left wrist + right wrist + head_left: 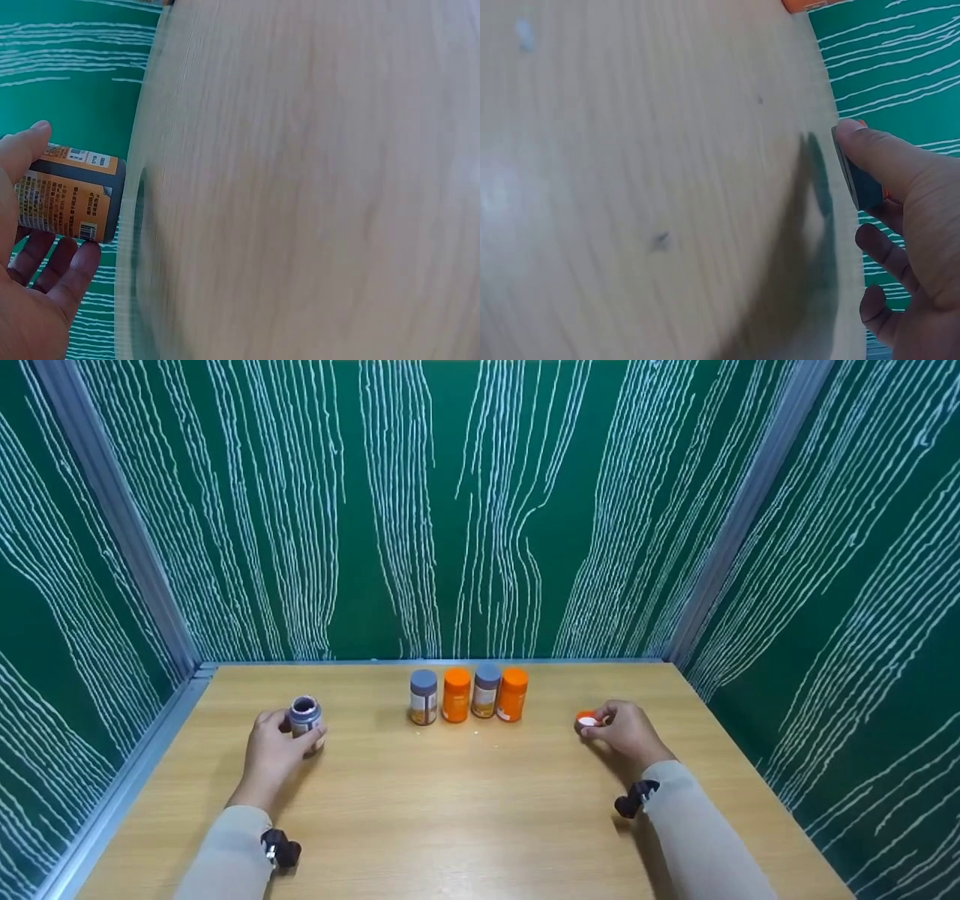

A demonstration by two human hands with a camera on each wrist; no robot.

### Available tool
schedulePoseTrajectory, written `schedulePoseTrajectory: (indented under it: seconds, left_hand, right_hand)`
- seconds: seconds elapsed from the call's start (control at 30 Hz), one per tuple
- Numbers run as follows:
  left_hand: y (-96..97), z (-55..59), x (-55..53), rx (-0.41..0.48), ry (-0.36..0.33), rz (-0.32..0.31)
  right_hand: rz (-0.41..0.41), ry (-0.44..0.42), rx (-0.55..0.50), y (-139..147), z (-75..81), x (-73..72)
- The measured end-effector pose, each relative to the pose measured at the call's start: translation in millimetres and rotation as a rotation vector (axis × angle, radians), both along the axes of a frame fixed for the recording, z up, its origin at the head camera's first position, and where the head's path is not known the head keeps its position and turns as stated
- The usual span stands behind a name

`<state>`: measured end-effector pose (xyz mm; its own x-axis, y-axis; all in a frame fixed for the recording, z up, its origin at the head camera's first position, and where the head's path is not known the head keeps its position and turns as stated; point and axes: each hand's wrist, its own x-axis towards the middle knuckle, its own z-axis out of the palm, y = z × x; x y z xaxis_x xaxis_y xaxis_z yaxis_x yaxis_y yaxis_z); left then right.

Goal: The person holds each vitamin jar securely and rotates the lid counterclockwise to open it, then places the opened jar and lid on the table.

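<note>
An uncapped grey bottle with an orange label (pixel 306 723) is pointing its mouth up toward the bench's (pixel 450 817) far left corner, the left hand (pixel 271 748) gripping it. Toward the far right corner, the right hand (pixel 628 732) is pinching a grey-and-orange cap (pixel 587 721), white inside. Between them, near the far edge, four capped bottles are standing in a row: grey (pixel 424 697), orange (pixel 457 696), grey (pixel 486 691), orange (pixel 513 696).

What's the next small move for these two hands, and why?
Perhaps set the grey-and-orange cap down on the table, freeing the right hand: it pinches the cap with the white inside up, apart from the labelled bottle, which the left hand holds upright and uncapped.
</note>
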<state>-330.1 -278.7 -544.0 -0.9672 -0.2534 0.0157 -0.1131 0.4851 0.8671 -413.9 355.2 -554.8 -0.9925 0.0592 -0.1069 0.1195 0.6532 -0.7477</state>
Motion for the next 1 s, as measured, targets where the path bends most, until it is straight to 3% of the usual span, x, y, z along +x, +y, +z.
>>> schedulePoseTrajectory:
  seconds: [0.27,0.5,0.7,0.87,1.0]
  left_hand:
    - [-3.5,-5.2,1.3,0.013,-0.015,0.007]
    - [-5.0,-9.0,2.8,-0.010,-0.009,0.006]
    - [-6.0,-7.0,4.6,0.030,-0.027,0.013]
    - [-7.9,-6.6,3.6,0.021,-0.032,0.002]
    - [-9.7,-3.3,4.9,-0.004,-0.033,0.029]
  right_hand:
    - [-0.006,-0.049,0.025,-0.1,-6.0,-2.1]
    - [0.007,-0.033,0.043,-1.5,-6.7,0.1]
    - [0.028,-0.029,0.047,-2.0,-5.4,0.1]
    - [0.035,-0.026,0.051,-1.6,-5.0,-0.1]
    - [0.030,-0.039,0.057,-3.3,-4.3,1.9]
